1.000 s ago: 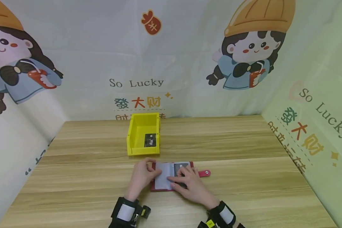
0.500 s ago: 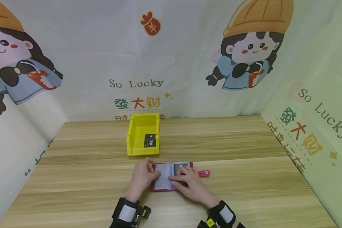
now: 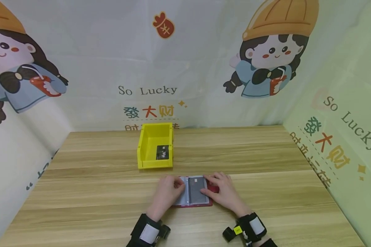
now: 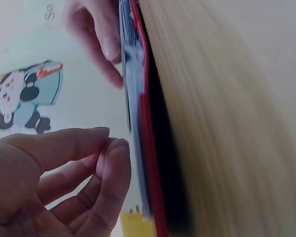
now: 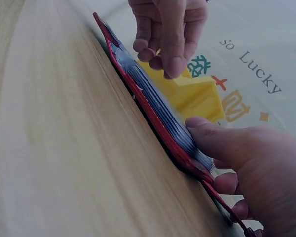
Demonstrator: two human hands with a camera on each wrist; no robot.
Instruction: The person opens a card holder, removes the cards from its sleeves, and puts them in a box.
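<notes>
An open red card holder (image 3: 208, 203) with clear plastic sleeves lies on the table in the head view. A dark grey card (image 3: 197, 195) shows in its right-hand sleeve. My right hand (image 3: 225, 192) grips the right edge, with the thumb (image 5: 200, 123) on the sleeves and the fingers curled beside and below them in the right wrist view. Over the left-hand page is my left hand (image 3: 168, 192). Its fingers are loosely bent, thumb and fingertips close together, with nothing visible between them in the left wrist view.
A yellow bin (image 3: 148, 164) stands behind the card holder, with a black card marked Vip (image 3: 162, 152) inside it. The wooden table (image 3: 266, 154) meets a printed cloth backdrop (image 3: 201, 68) at the back and sides.
My left hand has moved right, from the card holder's left edge to over the left page. My right hand has moved right, from the middle to the right edge, uncovering the grey card.
</notes>
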